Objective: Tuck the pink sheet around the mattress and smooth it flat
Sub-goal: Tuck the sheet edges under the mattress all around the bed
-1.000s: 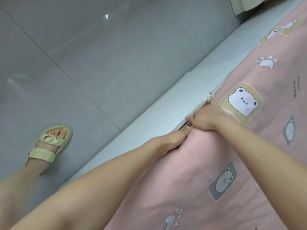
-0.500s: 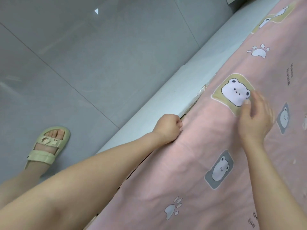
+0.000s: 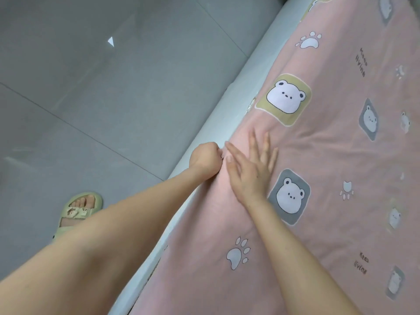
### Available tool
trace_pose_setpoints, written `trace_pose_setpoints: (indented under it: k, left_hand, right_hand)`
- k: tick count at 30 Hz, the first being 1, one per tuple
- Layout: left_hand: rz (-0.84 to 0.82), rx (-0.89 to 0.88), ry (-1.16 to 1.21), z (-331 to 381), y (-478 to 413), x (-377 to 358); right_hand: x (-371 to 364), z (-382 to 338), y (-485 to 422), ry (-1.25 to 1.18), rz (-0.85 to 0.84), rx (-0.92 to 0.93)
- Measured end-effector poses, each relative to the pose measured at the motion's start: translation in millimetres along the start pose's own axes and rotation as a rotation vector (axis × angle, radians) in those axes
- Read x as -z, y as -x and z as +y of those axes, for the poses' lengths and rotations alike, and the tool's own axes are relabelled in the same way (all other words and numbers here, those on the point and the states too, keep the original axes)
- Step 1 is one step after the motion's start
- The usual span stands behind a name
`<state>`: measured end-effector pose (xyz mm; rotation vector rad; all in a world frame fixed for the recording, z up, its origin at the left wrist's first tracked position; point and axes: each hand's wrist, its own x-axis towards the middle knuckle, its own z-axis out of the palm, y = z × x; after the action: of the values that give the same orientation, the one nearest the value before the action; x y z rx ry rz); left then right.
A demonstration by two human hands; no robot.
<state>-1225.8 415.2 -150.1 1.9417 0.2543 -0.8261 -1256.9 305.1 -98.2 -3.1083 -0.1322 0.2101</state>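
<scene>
The pink sheet [image 3: 318, 169], printed with bears and paw marks, covers the mattress across the right half of the view. Its left edge runs along the pale bed frame [image 3: 229, 112]. My left hand [image 3: 205, 159] is a closed fist pressed into the gap between sheet edge and frame; whether it grips cloth is hidden. My right hand [image 3: 252, 169] lies flat on the sheet just right of the fist, fingers spread and pointing away from me. Small creases fan out from the fist.
Grey floor tiles [image 3: 102, 98] fill the left side. My left foot in a pale green sandal [image 3: 77, 210] stands on the floor beside the frame. The frame runs diagonally from bottom centre to top right.
My right hand moved from the sheet edge out to the yellow bear patch, then back toward the fist, flat on the cloth. My left hand stayed at the edge, now clenched.
</scene>
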Motion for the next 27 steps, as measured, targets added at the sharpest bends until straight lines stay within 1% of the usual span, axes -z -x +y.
trace_pose_setpoints:
  k: [3,5,9,12,14,15,17,19,21,23,25,27]
  left_hand:
    - [-0.098,0.086,0.260,-28,42,4]
    - [-0.134,0.129,0.316,-57,83,1]
    - [-0.161,0.253,0.442,-115,163,-8]
    - [-0.198,0.307,0.571,-151,211,-8]
    - [-0.244,0.314,0.556,-171,238,-8]
    - [-0.265,0.314,0.542,-181,251,-10]
    - [-0.273,0.325,0.524,-197,274,-20]
    - [-0.234,0.329,0.504,-207,293,-28]
    - [-0.207,0.347,0.529,-211,311,-33]
    - [-0.206,0.364,0.507,-219,327,-33]
    - [-0.199,0.376,0.469,-229,340,-30]
    - [-0.196,0.409,0.488,-236,353,-27]
  right_hand:
    - [0,-21,32,0.037,-0.074,0.208]
    - [4,-33,50,0.030,-0.131,0.312]
    - [15,-52,89,0.016,-0.220,0.337]
    - [23,-78,129,0.084,-0.355,0.438]
    - [29,-96,153,0.117,-0.442,0.481]
    - [31,-102,163,0.098,-0.442,0.465]
    - [35,-105,181,0.064,-0.356,0.371]
    - [32,-101,203,0.050,-0.287,0.257]
    - [23,-104,232,0.064,-0.353,0.268]
    - [17,-117,262,0.038,-0.458,0.341]
    - [18,-130,283,-0.014,-0.548,0.423]
    - [23,-136,288,-0.115,-0.581,0.411]
